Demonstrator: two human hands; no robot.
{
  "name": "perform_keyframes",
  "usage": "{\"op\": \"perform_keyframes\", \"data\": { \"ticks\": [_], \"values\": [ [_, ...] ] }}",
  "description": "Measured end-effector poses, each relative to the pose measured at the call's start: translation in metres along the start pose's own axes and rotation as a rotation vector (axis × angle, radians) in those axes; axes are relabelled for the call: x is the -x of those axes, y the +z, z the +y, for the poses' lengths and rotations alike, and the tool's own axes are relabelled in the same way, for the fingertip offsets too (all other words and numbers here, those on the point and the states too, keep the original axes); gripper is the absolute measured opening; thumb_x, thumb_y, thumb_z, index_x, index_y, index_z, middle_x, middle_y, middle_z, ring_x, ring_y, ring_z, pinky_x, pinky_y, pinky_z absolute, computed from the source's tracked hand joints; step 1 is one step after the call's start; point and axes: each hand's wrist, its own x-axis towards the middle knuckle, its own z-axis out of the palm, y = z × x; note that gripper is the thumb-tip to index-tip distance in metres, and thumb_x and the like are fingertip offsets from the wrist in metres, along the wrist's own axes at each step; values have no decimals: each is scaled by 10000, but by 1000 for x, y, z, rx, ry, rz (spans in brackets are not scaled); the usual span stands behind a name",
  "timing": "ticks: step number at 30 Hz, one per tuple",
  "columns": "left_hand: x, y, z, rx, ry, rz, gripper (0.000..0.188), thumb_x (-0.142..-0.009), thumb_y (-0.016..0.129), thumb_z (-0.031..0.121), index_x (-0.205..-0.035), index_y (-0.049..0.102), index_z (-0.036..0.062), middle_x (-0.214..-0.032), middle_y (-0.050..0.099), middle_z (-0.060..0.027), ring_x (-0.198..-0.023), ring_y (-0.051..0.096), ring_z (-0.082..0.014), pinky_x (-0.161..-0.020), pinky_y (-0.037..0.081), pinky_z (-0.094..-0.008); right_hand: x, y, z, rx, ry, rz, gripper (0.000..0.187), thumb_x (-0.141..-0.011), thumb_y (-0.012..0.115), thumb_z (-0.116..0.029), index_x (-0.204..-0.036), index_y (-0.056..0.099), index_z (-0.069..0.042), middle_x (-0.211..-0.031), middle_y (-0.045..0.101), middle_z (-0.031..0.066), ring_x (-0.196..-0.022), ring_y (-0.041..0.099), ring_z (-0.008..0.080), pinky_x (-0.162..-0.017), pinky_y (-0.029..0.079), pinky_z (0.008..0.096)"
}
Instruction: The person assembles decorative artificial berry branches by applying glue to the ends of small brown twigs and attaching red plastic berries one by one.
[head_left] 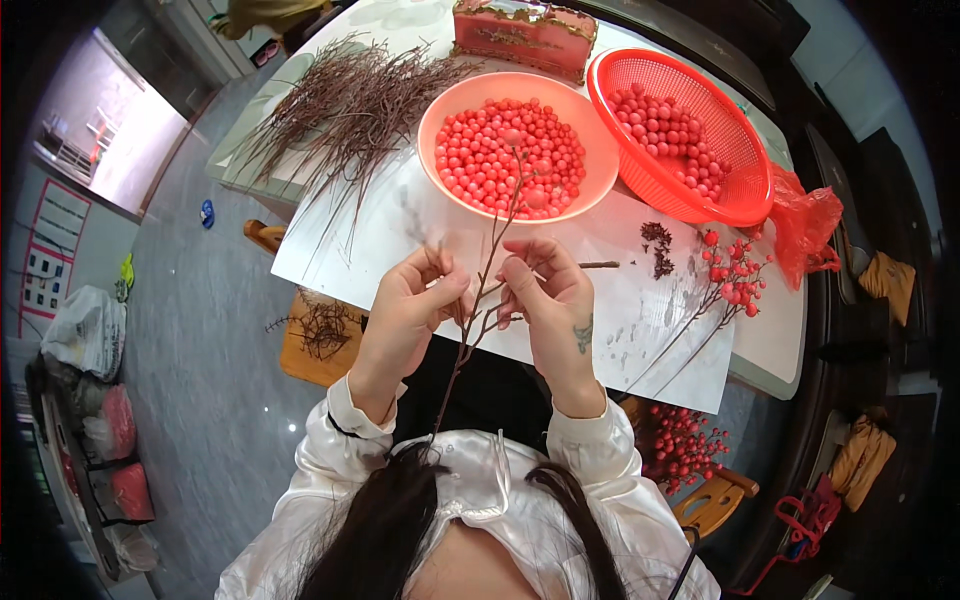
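I see my left hand point(408, 300) and my right hand point(548, 295) both pinched narrow around one thin brown twig point(478, 300), which rises between them over the white paper point(400, 225) on the tabletop point(775, 340). The twig tip carries a few red beads and reaches up in front of the pink bowl point(440, 110) full of red beads. Right of this bowl stands a red mesh basket point(740, 150) with more beads; left of the bowl lies a heap of bare twigs point(350, 100). Behind the bowl stands a pink rectangular box point(525, 35) with gold ornament. Finished berry branches point(725, 280) lie right of the bowl, nearer to me.
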Motion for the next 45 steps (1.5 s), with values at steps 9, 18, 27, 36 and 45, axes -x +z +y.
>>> {"op": "perform_keyframes", "data": {
  "ticks": [9,18,27,36,45],
  "values": [
    [4,-4,-4,292,59,-129,161,-806,606,1,-798,460,66,-902,537,-71,-724,539,-102,-631,433,-228,2,-5,4,-86,-34,36,142,-833,621,-68,-915,571,37,-773,604,82,-533,520,78,-452,437,204],
    [4,12,0,-85,142,128,197,-750,693,19,-923,603,-11,-794,610,-22,-556,515,-16,-460,359,-137,6,-3,3,-91,-45,15,118,-835,622,-70,-891,586,28,-757,615,81,-530,518,76,-448,434,205],
    [-1,5,-15,-140,337,270,140,-785,675,50,-888,613,-22,-769,617,-34,-666,572,-66,-567,429,-174,25,13,10,22,-108,52,84,-808,619,0,-882,588,25,-809,601,60,-602,562,92,-545,474,203],
    [5,8,-17,113,471,299,140,-838,627,70,-922,537,3,-793,580,-49,-705,585,-122,-632,452,-205,40,34,10,628,-664,-66,196,-692,689,38,-872,629,-12,-911,602,105,-725,612,206,-605,493,268],
    [4,2,-9,370,260,208,110,-888,560,111,-976,543,48,-742,576,-60,-417,330,-23,-368,245,-165,48,34,-5,655,-782,-358,384,-705,688,-50,-1053,563,52,-1007,562,169,-821,592,299,-688,504,336]
  ]
}}
